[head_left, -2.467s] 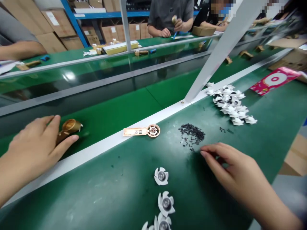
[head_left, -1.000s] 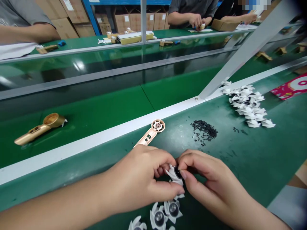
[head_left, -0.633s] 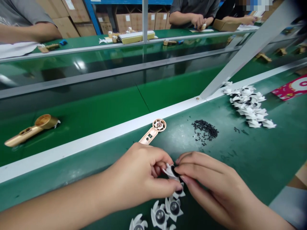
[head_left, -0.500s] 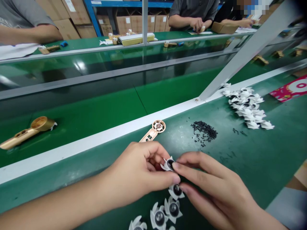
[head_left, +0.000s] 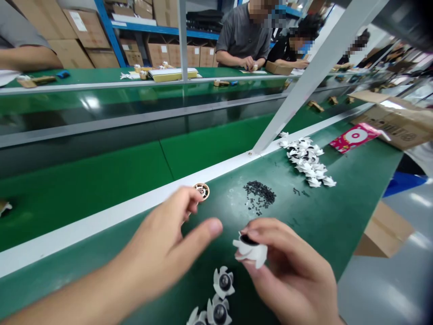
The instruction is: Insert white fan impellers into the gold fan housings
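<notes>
My right hand (head_left: 291, 266) pinches a small white fan wheel (head_left: 255, 253) with a black hub, tilted and held above the green worktop. My left hand (head_left: 158, 239) is open, its thumb spread away from the fingers. Those fingers reach over a gold handheld-fan shell half (head_left: 207, 193), whose round spoked end shows; the fingers hide its handle, and I cannot tell whether they touch it. Below and between my hands lie several more white fan wheels (head_left: 223, 281) with dark hubs, partly cut off by the bottom edge.
Small black pieces (head_left: 260, 195) form a loose pile on the worktop (head_left: 324, 216). Behind them is a heap of white fan wheels (head_left: 306, 158), then a pink box (head_left: 353, 136). A slanted white post (head_left: 314, 76) rises by the green conveyor (head_left: 135, 158). Co-workers sit across it.
My hands have parted. The left let go of the fan wheel and moved left toward the gold shell half; the right keeps the wheel. The view has turned to the right.
</notes>
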{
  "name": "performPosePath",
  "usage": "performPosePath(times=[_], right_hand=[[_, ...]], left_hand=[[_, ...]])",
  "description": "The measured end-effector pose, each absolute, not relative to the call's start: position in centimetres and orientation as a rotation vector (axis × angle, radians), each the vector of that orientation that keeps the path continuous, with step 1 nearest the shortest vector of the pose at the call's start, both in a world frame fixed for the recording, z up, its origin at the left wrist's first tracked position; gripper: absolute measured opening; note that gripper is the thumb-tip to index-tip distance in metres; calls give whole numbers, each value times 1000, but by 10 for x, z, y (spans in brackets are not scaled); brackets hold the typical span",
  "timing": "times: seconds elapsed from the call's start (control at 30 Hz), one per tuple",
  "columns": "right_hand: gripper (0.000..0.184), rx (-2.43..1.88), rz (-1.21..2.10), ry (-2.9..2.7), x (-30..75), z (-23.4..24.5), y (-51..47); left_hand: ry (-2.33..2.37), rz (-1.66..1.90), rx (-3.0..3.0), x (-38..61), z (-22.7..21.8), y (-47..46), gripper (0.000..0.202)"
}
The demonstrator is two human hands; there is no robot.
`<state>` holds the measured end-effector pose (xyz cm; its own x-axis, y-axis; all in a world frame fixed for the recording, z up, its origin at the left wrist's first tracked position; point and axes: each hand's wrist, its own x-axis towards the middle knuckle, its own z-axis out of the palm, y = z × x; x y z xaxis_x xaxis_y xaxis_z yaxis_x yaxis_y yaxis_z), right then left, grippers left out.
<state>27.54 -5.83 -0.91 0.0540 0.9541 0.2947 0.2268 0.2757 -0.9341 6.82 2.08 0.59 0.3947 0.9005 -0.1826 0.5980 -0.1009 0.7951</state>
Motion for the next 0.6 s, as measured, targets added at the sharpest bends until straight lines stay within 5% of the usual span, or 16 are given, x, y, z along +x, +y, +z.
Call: performPosePath(times=[0.13,0.27,0.4,0.6], right_hand=[[15,-964,1430,-844,281,-11,-51],[28,-779,1789,-686,284,-17,-52],[39,-811,1892,-635,282,-22,-56],[31,-939,1755,-686,266,-21,-48]], left_hand=[[1514,248,2228,63,-20,58,43],[1490,132,2272,62,-23,67,17],[1483,110,2140,60,-8,56,12],[1251,109,1680,63,18,18,20]])
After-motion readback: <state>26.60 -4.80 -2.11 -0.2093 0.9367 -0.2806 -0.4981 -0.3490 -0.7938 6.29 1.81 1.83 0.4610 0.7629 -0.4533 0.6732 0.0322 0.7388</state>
